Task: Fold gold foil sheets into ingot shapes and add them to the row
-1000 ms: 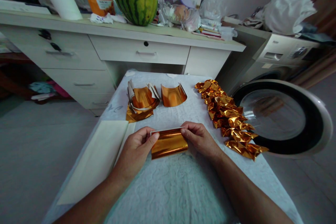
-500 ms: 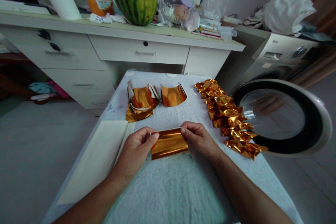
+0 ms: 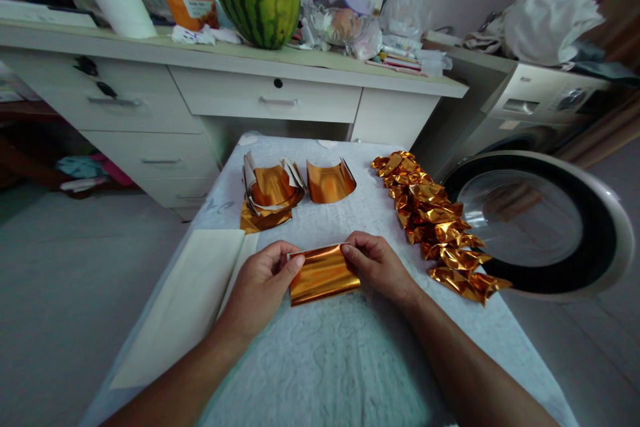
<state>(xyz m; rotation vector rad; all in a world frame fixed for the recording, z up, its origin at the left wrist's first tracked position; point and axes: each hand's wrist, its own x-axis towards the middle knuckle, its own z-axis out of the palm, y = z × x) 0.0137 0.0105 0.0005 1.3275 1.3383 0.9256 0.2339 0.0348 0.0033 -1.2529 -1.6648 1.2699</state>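
Note:
A sheet of shiny gold foil paper [image 3: 324, 277] is stretched between my hands just above the table, its lower part curling under. My left hand [image 3: 267, 277] pinches its upper left corner between thumb and fingers. At the upper right corner, my right hand [image 3: 377, 263] grips it the same way. A pale edge shows along the top of the sheet. Beyond it lie a stack of curled gold foil sheets [image 3: 273, 187] with whitish backs and one single curled sheet [image 3: 330, 181]. On the right runs a row of folded, crumpled gold foil pieces [image 3: 430, 217].
White paper sheets [image 3: 180, 307] lie along the left side of the cloth-covered table [image 3: 320, 360]. An open washing machine door [image 3: 530, 220] stands close to the right edge. Behind are white drawers [image 3: 270, 93] and a counter holding a cut watermelon [image 3: 257, 10].
The foil sheet has shifted very slightly, and my right thumb has slid a little inward along its top edge. Everything else stays put.

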